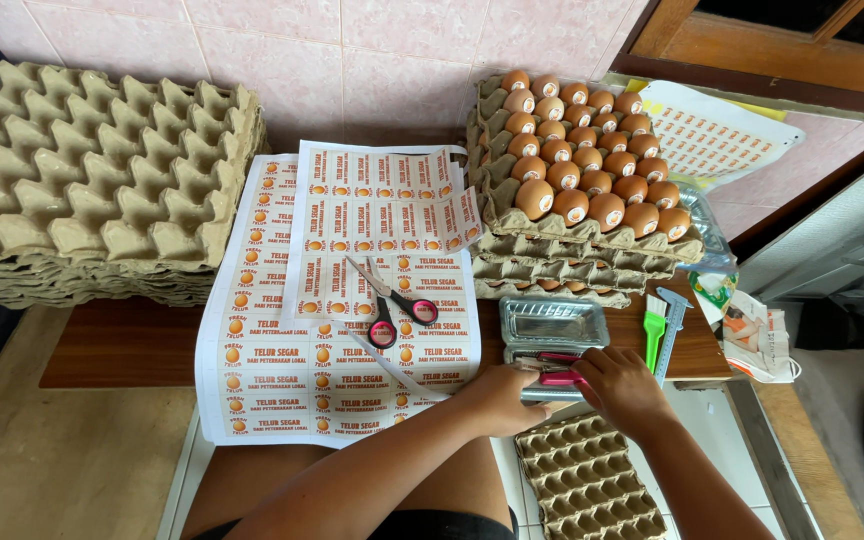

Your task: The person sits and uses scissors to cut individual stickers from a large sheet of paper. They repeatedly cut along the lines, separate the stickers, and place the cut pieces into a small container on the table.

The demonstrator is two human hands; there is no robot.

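My left hand (pixel 497 398) rests at the near edge of the wooden board, its fingers against a clear plastic egg box (pixel 550 327) that lies open. My right hand (pixel 620 383) is curled on a pink object (pixel 557 377) at the front of that box; what the pink object is I cannot tell. Pink-handled scissors (pixel 390 306) lie open on the printed label sheets (pixel 337 300) just left of my hands. Behind the box a stack of cardboard trays holds several brown eggs (pixel 582 150).
A tall stack of bare cardboard egg trays (pixel 92 180) stands at the left. A green brush (pixel 654 338) and a caliper (pixel 670 330) lie right of the box. One bare tray (pixel 592 480) lies below by my lap. More label sheets (pixel 717 135) lean at the back right.
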